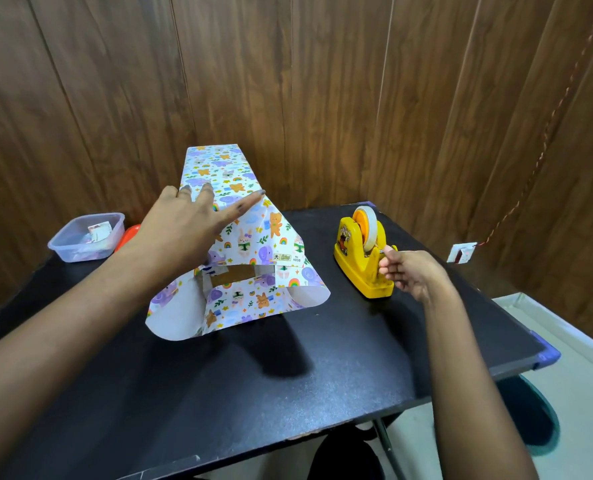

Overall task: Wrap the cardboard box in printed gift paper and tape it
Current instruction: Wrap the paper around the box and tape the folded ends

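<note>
Far left of box, by the table [288,393] edge: clear tub [86,237] with paper scraps inside. Just behind the tub, on its box side: something orange [128,235], mostly hidden by the forearm, not identifiable.

Left of box, reaching in over it: left hand [191,226], palm down, fingers straight and spread wide. Flat on the paper [239,209] over the box's top. Pressing, not gripping.

Box [234,273] itself: mid-table, long axis running away toward the wood-panelled wall. Almost wholly covered by paper printed with animals and rainbows. Bare cardboard showing only through a gap at the near end. Near end not closed: paper flaps splayed out to left and right of the box, curling onto the table, white underside showing. A lower flap lying forward on the table in front of the box.

Right of box, a little apart: yellow dispenser [361,265], upright on the table, tape [366,225] roll seated in its top.

Right of box, beyond the dispenser: right hand [409,271], fingers curled, thumb and forefinger pinching at the cutter end where the tape comes off. Strip itself too thin to make out.

Far right of box, low on the wall: white socket [461,252] with a wire running up from it.
</note>
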### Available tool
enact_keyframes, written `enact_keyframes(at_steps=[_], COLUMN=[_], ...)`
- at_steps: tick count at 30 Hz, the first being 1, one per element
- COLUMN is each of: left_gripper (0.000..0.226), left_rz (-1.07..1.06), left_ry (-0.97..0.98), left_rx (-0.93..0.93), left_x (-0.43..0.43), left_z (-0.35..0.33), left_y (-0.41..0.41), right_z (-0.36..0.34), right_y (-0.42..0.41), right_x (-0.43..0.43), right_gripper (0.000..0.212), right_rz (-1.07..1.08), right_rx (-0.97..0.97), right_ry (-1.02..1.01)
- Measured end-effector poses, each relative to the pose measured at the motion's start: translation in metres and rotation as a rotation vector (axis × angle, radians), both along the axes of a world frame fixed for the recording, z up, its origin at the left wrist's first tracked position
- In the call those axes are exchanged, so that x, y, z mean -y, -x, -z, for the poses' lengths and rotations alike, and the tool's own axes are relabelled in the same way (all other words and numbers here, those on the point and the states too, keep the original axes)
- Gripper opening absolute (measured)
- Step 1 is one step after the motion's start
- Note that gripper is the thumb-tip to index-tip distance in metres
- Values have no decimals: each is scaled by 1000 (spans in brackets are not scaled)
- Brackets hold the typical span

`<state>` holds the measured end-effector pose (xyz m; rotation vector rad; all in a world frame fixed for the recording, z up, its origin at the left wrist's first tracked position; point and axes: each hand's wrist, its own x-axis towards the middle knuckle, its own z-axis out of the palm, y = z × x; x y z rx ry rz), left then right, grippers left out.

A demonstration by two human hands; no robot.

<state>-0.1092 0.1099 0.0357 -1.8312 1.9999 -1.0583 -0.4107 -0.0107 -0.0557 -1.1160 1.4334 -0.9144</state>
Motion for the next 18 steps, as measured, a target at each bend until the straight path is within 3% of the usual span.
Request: enact_keyframes(at_steps=[10, 14, 16, 18], left_gripper=[115, 113, 112, 113], left_rz=[2, 11, 14, 17], left_ry=[15, 19, 30, 13], left_rx=[6, -2, -16, -19], left_x=[2, 2, 3, 2], left_z=[2, 2, 2, 2], left_y=[-2, -1, -2, -2], right_z=[27, 45, 46, 32], right_y=[-31, -34, -32, -27], right_x=[-13, -19, -26, -35], right_gripper=[36, 22, 23, 30], right_rz=[265, 352, 329, 214], right_rx=[607, 773, 886, 869], right_ry=[45, -41, -31, 72])
